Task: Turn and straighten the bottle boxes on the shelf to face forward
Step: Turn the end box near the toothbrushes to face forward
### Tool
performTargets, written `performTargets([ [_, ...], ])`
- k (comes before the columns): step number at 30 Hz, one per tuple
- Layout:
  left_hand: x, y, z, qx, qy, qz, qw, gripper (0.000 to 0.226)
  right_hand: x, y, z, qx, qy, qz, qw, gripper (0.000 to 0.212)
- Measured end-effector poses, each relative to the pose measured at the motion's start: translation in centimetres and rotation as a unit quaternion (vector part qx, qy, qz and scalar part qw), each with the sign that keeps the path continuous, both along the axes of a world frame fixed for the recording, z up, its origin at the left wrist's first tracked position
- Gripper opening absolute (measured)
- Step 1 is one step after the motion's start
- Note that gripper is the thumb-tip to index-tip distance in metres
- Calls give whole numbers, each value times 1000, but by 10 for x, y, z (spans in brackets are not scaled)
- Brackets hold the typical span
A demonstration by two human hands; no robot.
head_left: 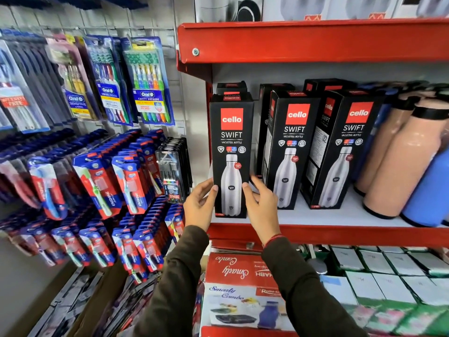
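Observation:
Three black bottle boxes with a red logo stand upright along the front of a white shelf point(345, 215) with a red edge. The left box point(231, 142) faces straight forward. My left hand point(200, 203) grips its lower left side and my right hand point(261, 205) grips its lower right side. The middle box point(291, 147) and the right box point(345, 147) are turned slightly, showing their left sides. More black boxes stand behind them, mostly hidden.
Peach bottles point(398, 166) and a blue bottle point(430, 188) stand right of the boxes. A red shelf point(303, 40) hangs close above. Toothbrush packs point(145, 81) hang on the wall at left. Boxed goods point(243, 288) fill the shelf below.

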State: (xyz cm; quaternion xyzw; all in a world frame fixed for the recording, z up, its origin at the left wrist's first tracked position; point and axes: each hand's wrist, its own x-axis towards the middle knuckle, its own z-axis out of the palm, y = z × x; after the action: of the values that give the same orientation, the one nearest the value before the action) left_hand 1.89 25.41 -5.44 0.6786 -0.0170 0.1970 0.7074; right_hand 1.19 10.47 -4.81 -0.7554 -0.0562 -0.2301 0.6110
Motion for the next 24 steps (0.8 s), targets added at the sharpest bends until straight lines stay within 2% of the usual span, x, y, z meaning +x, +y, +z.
performTargets([
  [4, -15, -1, -2, -6, -8, 7, 1000, 19, -15, -2, 0, -2, -8, -6, 1000, 41],
  [19, -37, -3, -2, 12, -21, 38, 999, 18, -36, -9, 4, -20, -9, 10, 1000, 40],
  [21, -41, -10, -4, 26, -40, 65, 997, 20, -38, -12, 3, -29, -18, 5, 999, 36],
  [24, -49, -26, -5, 30, -108, 164, 980, 33, -42, -22, 0, -56, -66, -41, 995, 30],
])
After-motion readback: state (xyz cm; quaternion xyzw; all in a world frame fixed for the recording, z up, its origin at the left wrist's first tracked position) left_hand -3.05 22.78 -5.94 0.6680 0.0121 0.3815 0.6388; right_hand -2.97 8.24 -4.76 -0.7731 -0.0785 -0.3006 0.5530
